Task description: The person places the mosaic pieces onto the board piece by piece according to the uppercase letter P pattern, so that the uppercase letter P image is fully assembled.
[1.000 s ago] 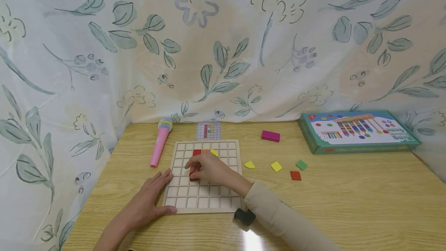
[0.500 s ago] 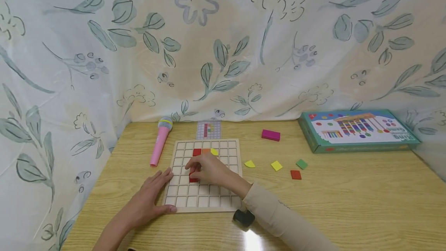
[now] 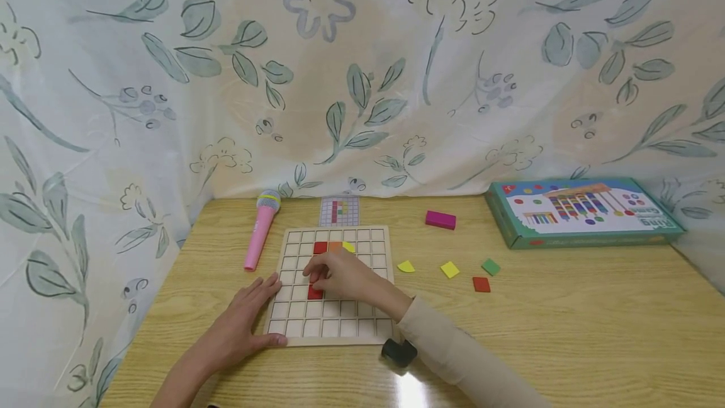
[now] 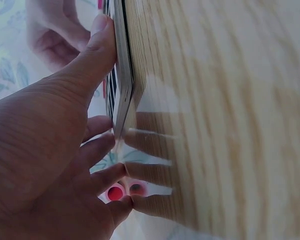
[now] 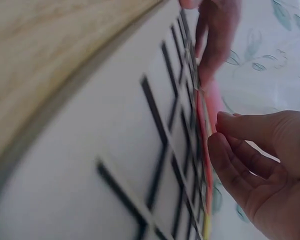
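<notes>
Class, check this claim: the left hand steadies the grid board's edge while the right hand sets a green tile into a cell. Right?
Not quite. The tile under the right hand is red, not green, as the head view shows. The left hand does steady the grid board.

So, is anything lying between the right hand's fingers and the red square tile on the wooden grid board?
Nothing visible. The right hand hovers over the wooden grid board, fingertips just above the red square tile seated in a cell. Whether they touch it is unclear. The left hand rests on the board's edge.
</notes>
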The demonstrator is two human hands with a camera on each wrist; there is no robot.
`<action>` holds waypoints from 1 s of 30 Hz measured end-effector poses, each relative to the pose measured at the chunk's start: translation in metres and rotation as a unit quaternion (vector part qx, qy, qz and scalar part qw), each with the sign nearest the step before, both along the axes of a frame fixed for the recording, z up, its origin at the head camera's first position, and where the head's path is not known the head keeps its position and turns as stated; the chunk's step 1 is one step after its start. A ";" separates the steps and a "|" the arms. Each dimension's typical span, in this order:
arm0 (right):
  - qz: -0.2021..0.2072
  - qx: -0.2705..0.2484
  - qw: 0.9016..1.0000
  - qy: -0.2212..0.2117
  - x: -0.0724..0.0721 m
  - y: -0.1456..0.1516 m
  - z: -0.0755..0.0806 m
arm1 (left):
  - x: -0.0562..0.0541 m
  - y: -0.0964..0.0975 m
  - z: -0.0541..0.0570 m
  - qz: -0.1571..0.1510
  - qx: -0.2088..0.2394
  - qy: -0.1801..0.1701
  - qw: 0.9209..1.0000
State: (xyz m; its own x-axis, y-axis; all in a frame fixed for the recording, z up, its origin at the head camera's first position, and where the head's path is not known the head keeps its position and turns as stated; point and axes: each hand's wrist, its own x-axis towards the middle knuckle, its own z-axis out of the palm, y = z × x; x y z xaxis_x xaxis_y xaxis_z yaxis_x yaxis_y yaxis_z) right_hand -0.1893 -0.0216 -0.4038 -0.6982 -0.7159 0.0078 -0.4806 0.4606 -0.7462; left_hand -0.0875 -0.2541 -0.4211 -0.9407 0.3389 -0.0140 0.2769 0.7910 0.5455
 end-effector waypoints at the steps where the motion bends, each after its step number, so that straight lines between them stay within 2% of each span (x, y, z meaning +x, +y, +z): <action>1: 0.000 -0.004 1.000 -0.002 0.000 0.005 0.003 | 0.000 0.000 0.000 0.000 -0.001 0.000 1.000; 8: -0.009 -0.008 1.000 0.023 0.002 0.059 0.017 | 0.000 0.001 0.001 0.000 -0.003 -0.002 1.000; 15: -0.060 0.021 0.997 0.050 0.007 0.141 0.028 | 0.000 0.000 0.000 -0.002 -0.003 0.005 1.000; 23: -0.116 0.057 0.988 0.079 0.014 0.217 0.018 | 0.001 -0.001 -0.001 -0.004 -0.005 0.013 1.000; 26: -0.147 0.087 0.982 0.087 0.018 0.235 0.012 | 0.001 0.000 -0.002 -0.006 -0.005 0.015 1.000; 30: -0.161 0.121 0.975 0.099 0.022 0.249 0.005 | 0.000 0.000 -0.002 -0.007 -0.006 0.016 1.000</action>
State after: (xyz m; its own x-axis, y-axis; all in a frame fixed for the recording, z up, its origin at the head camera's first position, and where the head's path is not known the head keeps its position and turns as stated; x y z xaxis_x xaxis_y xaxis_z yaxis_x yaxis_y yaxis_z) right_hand -0.1674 0.2276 -0.3985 -0.8891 -0.4571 0.0230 -0.4050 0.7623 -0.5049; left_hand -0.0870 -0.2540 -0.4229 -0.9359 0.3520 0.0125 0.3054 0.7934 0.5265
